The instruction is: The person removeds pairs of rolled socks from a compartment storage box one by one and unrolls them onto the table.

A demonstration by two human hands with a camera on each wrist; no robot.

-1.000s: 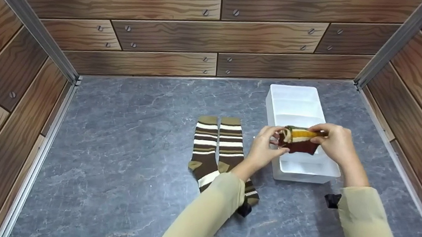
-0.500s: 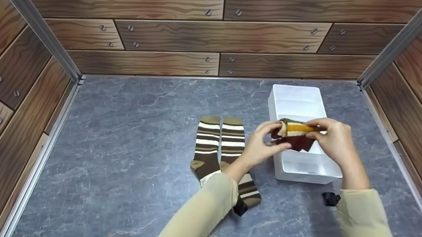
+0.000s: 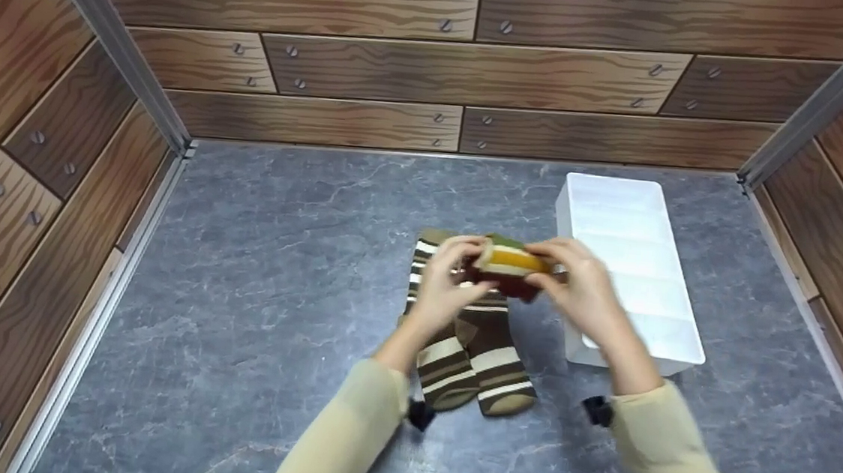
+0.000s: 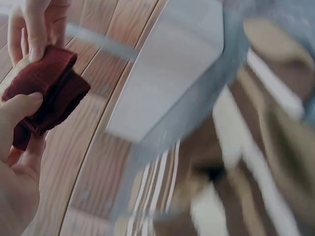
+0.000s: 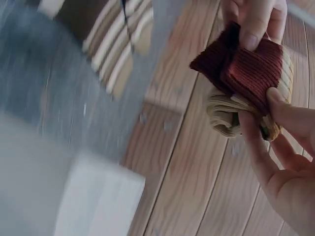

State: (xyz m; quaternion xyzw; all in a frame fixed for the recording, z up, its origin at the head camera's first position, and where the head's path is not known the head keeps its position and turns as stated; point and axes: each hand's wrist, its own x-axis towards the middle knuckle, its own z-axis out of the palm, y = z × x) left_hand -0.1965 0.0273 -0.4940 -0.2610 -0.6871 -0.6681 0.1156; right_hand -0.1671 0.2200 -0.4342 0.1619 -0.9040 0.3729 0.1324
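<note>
rolled sock, pinched by left hand and right hand, hovers over striped socks.

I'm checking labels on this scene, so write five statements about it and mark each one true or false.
1. The left hand and the right hand both hold the knitted bundle. True.
2. The striped socks lie on the grey surface. True.
3. The knitted bundle is plain blue. False: it shows dark red, yellow, cream and green.
4. In the head view, the white container stands to the right of the striped socks. True.
5. The knitted bundle lies inside the white container. False: it is held in the hands, outside the container.
</note>
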